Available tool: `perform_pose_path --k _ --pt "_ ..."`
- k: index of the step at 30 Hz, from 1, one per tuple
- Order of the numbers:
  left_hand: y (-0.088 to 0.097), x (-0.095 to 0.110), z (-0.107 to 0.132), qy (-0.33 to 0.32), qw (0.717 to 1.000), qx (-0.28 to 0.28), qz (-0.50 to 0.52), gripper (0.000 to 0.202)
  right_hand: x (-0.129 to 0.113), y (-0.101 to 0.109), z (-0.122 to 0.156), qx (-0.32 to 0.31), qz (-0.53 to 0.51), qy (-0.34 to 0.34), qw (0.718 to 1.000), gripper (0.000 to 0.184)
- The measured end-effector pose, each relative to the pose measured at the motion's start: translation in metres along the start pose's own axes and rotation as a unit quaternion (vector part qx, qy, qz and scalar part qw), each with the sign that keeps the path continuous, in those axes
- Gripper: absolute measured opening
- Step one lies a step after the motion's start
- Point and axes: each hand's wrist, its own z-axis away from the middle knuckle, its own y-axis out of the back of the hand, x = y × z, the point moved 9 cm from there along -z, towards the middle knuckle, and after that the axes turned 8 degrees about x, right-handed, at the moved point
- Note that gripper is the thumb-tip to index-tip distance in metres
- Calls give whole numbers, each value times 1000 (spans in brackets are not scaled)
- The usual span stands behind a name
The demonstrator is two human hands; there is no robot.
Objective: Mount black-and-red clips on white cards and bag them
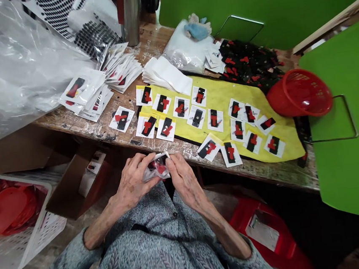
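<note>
Held thing: a small clear plastic sleeve (157, 167) with a white card and a black-and-red piece inside. It sits between your two hands, above your lap and just short of the near edge of the worn wooden surface (79, 123).
Left hand (133, 183): your fingers (140, 161) curl over the sleeve's left end.
Right hand (184, 180): your fingers (171, 162) pinch its right end.
Finger state: narrow on both sides, closed on the sleeve with no visible gap.
Weight: very light by the look of it, so a two-finger pinch should carry it.
Stiffness: the film looks soft and crinkly. The card probably gives it some backbone, but it would bend under a hard squeeze.
Slip: the glossy film is likely slick, so press through it onto the card.
Where to hold: the short ends, at the card's corners and clear of the raised piece in the middle.
Beyond your fingers: rows of white cards with black-and-red pieces (180, 107) lying flat on a yellow cloth (216, 93).
Beyond and left of your fingers: a loose stack of filled sleeves (90, 96).
Far right of your fingers: a tipped red plastic basket (299, 93).
</note>
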Motion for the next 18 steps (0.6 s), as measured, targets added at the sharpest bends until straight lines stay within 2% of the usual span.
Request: perform_pose_path --k 2,7,11,13,15,18 --pt "-1 2 2 -24 1000 2 15 49 0 6 -1 10 9 -3 1000 29" --pt "-3 5 6 -53 997 -10 49 51 3 7 1 -66 -47 -41 996 34" --pt "-3 5 7 -49 996 -28 63 53 6 3 4 -182 -136 -77 971 39" --pt "-4 7 8 -56 995 -35 71 52 9 1 5 -218 -177 -100 955 36" --pt "-6 10 9 -65 994 -41 80 51 13 2 2 -204 -189 -110 954 34" --pt "-11 11 13 -73 990 -52 104 50 17 -2 0 -165 -152 -101 969 36"
